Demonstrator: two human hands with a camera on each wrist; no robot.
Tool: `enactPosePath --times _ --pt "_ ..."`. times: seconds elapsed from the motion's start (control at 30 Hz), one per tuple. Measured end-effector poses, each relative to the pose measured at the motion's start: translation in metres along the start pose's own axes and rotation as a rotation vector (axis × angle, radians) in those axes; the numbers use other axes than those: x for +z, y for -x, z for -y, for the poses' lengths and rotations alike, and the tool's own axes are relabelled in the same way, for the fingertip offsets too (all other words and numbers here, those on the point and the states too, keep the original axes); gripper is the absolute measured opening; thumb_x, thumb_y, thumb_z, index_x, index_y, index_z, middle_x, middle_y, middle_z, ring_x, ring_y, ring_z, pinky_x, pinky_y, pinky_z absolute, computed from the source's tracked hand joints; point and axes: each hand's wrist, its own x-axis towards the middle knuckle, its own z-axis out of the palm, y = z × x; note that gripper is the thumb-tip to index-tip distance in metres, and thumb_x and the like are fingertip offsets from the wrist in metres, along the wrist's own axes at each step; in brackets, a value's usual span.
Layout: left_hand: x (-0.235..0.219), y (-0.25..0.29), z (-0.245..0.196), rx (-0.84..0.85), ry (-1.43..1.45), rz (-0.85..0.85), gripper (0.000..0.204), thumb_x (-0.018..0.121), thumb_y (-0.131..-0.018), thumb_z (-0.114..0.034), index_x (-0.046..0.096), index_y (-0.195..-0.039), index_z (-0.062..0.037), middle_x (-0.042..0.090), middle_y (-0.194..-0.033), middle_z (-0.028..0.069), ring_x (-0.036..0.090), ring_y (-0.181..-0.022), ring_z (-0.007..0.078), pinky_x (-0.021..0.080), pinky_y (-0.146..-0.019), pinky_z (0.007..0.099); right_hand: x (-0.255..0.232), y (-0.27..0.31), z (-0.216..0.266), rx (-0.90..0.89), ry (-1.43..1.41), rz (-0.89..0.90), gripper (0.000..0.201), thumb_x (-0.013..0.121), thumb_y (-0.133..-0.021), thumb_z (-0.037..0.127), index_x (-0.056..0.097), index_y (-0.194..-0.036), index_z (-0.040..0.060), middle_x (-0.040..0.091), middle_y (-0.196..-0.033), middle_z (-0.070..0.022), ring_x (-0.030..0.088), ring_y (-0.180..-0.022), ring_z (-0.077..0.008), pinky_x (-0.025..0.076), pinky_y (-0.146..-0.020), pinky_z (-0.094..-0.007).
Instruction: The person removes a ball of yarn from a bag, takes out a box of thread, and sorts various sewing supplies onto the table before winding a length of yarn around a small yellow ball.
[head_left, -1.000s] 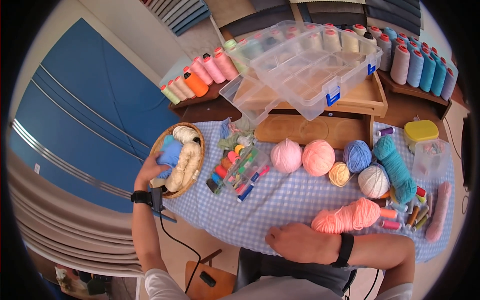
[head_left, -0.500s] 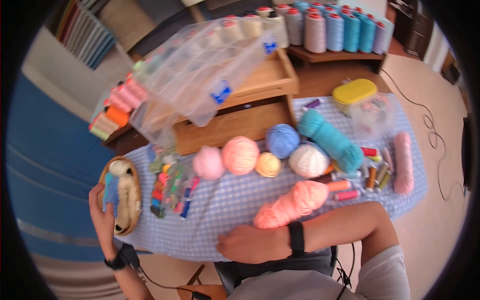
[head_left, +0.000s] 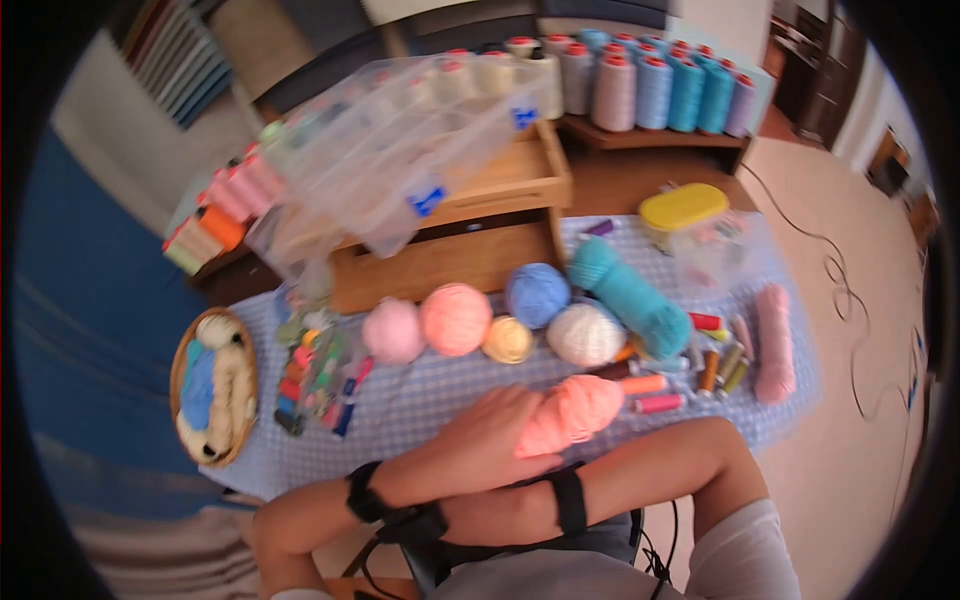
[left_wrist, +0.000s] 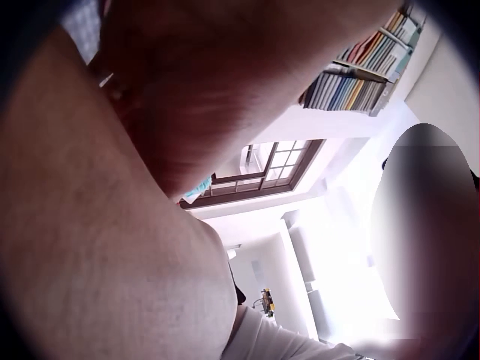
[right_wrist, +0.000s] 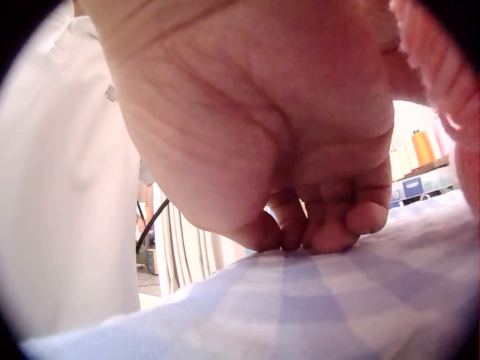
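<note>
My left hand (head_left: 480,430) is at the left end of a coral skein of yarn (head_left: 575,410) on the checked cloth. It grips that end, fingers over the far side and thumb on the near side. In the left wrist view mostly bare forearm and hand fill the picture. Beneath the left wrist lies my right hand (head_left: 488,517), at the table's front edge and partly covered. The right wrist view has that hand (right_wrist: 300,150) with loosely bent fingers, tips resting on the cloth (right_wrist: 300,300), nothing held. Coral yarn (right_wrist: 442,75) hangs close beside it.
A row of yarn balls (head_left: 457,320) and a teal skein (head_left: 630,300) lie behind. At the left stands a basket (head_left: 254,385) of yarn; nearby is a small box of coloured threads (head_left: 325,375). Clear plastic cases (head_left: 390,160) rest on a wooden drawer unit (head_left: 450,265). Thread spools (head_left: 708,372) lie right.
My left hand has left the blue yarn in the basket and crossed rightward over my right wrist to the coral skein. The head view has swung right. My right hand stays at the table edge.
</note>
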Motion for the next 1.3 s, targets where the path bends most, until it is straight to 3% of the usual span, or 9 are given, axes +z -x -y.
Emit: enactPosePath --times 0.17,0.23,0.33,0.53,0.63,0.73,0.9,1.1,1.3 --pt "-0.004 0.009 0.007 0.162 0.03 -0.091 0.041 0.073 -0.072 -0.018 0.053 -0.103 -0.0008 0.057 -0.099 0.0188 0.055 -0.096 0.0394 0.045 -0.082 0.0444 0.007 -0.001 0.0 -0.014 0.003 0.024 0.015 0.056 -0.078 0.011 0.066 -0.087 0.0052 0.066 -0.081 -0.0089 0.062 -0.075 -0.0181 0.048 -0.065 -0.0294" --pt "-0.024 0.022 0.0 0.034 0.05 -0.037 0.047 0.074 -0.069 -0.018 0.053 -0.108 -0.0011 0.056 -0.102 0.0195 0.055 -0.096 0.0386 0.045 -0.083 0.0431 0.01 -0.001 -0.004 0.042 0.031 0.066 0.014 0.057 -0.078 0.012 0.066 -0.087 0.0055 0.066 -0.082 -0.0091 0.062 -0.076 -0.0179 0.048 -0.066 -0.0292" --pt "-0.048 0.05 0.01 0.152 0.03 -0.206 0.052 0.076 -0.062 -0.015 0.052 -0.106 0.0012 0.056 -0.096 0.0193 0.054 -0.093 0.0391 0.045 -0.081 0.0427 -0.016 -0.009 -0.015 0.079 -0.06 0.17 0.015 0.057 -0.078 0.012 0.066 -0.088 0.0052 0.065 -0.084 -0.0095 0.062 -0.077 -0.0182 0.048 -0.067 -0.0296" --pt "-0.096 0.148 0.032 -0.131 0.041 -0.461 0.061 0.077 -0.06 -0.009 0.052 -0.115 -0.0031 0.057 -0.099 0.0114 0.057 -0.098 0.0271 0.044 -0.091 0.0357 -0.013 -0.014 -0.018 0.084 -0.321 0.241 0.016 0.058 -0.076 0.013 0.062 -0.087 0.0032 0.061 -0.083 -0.0084 0.062 -0.075 -0.0207 0.047 -0.065 -0.0298" --pt "-0.122 0.192 0.054 -0.402 -0.083 -0.721 0.059 0.073 -0.061 -0.004 0.051 -0.117 -0.0037 0.058 -0.104 0.008 0.055 -0.098 0.0159 0.045 -0.087 0.0295 -0.017 -0.017 -0.023 0.067 -0.355 0.249 0.016 0.059 -0.075 0.013 0.063 -0.087 0.003 0.06 -0.083 -0.0076 0.062 -0.075 -0.0219 0.047 -0.066 -0.0303" --pt "-0.163 0.239 0.105 -0.491 -0.332 -1.015 0.053 0.075 -0.068 -0.005 0.053 -0.117 -0.0011 0.06 -0.106 0.0091 0.058 -0.093 0.0162 0.049 -0.083 0.0307 -0.017 -0.016 -0.024 0.042 -0.345 0.275 0.016 0.059 -0.075 0.013 0.062 -0.087 0.0026 0.06 -0.083 -0.008 0.062 -0.073 -0.0211 0.047 -0.065 -0.0293" --pt "-0.227 0.311 0.182 -0.455 -0.196 -1.391 0.05 0.074 -0.072 -0.002 0.053 -0.117 -0.0014 0.062 -0.101 0.0094 0.061 -0.088 0.0148 0.051 -0.07 0.0275 -0.018 -0.018 -0.029 0.005 -0.301 0.28 0.015 0.058 -0.076 0.012 0.06 -0.088 0.0025 0.059 -0.082 -0.0084 0.063 -0.071 -0.0204 0.047 -0.064 -0.0285" --pt "-0.251 0.332 0.188 -0.742 -0.299 -1.426 0.056 0.078 -0.069 -0.011 0.049 -0.116 -0.0004 0.063 -0.1 0.0138 0.062 -0.087 0.0175 0.051 -0.072 0.0313 -0.018 -0.021 -0.031 0.01 -0.343 0.32 0.015 0.058 -0.076 0.011 0.059 -0.088 0.0022 0.059 -0.084 -0.0099 0.064 -0.073 -0.0224 0.048 -0.065 -0.03" --pt "-0.249 0.335 0.197 -0.575 -0.514 -1.311 0.06 0.079 -0.069 -0.014 0.044 -0.115 0.0005 0.059 -0.103 0.0166 0.06 -0.094 0.0231 0.05 -0.079 0.0345 -0.021 -0.025 -0.033 0.017 -0.414 0.351 0.014 0.058 -0.077 0.011 0.058 -0.088 0.0015 0.058 -0.085 -0.011 0.064 -0.073 -0.024 0.05 -0.067 -0.0326"
